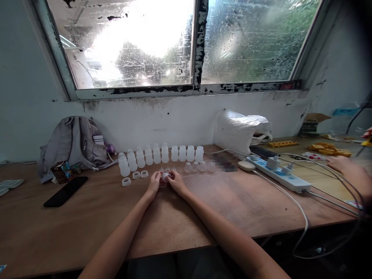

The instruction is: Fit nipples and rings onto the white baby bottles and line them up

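Note:
Near the middle of the table, my left hand (154, 181) and my right hand (177, 182) meet, fingers closed around a white bottle collar ring (166, 176). My fingers partly cover it, so I cannot make out whether a teat sits inside it. Just behind my fingertips stand a few clear, pointed bottle teats (167, 169). Left of my hands lie three loose collar rings (136, 175). Beyond them a row of baby bottles with tops (140, 158) leads into several open bottles (182, 154). Several translucent domed caps (195, 167) sit right of my right hand.
A grey backpack (77, 143), a drink carton (61, 172) and a black phone (66, 192) are at left. At right are a power strip (279, 174) with cables, a white plastic bag (236, 131) and yellow parts (328, 149). Another person's hand (341, 164) rests at far right.

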A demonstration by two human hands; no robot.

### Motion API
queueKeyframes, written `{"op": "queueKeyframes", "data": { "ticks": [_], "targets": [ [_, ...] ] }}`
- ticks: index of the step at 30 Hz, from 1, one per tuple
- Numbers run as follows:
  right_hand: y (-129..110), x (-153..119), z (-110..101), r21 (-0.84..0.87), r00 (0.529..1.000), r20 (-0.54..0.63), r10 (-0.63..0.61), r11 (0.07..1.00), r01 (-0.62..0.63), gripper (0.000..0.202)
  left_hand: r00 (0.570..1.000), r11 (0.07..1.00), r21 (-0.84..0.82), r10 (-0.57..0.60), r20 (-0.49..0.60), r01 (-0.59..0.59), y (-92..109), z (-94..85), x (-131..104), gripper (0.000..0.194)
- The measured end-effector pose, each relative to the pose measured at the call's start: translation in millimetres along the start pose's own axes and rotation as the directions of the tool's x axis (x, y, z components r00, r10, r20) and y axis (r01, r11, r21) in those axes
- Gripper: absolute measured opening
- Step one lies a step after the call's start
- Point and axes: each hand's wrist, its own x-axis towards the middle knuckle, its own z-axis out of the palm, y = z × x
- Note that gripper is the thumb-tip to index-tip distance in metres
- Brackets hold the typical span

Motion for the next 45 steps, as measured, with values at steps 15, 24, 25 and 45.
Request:
{"op": "queueKeyframes", "data": {
  "ticks": [15,24,25,45],
  "targets": [
    [-1,3,-13,-0.032,0.998,0.016,0.054,0.998,-0.053,0.015,0.943,0.746,0.578,0.245,0.224,-0.331,18,2.3,-18,0.022],
    [-6,2,-12,-0.103,0.999,-0.022,0.049,0.993,-0.051,0.016,0.942,0.622,0.708,0.225,0.249,-0.336,30,2.0,-29,0.021],
    [-7,2,-12,-0.104,0.998,-0.026,0.057,0.993,-0.059,0.015,0.942,0.615,0.714,0.222,0.252,-0.336,31,2.6,-30,0.022],
    [-18,-6,-1,-0.054,0.995,-0.013,-0.098,0.994,0.097,0.014,0.946,0.726,0.647,0.323,-0.021,-0.234,12,-7.3,-7,0.017]
  ]
}}
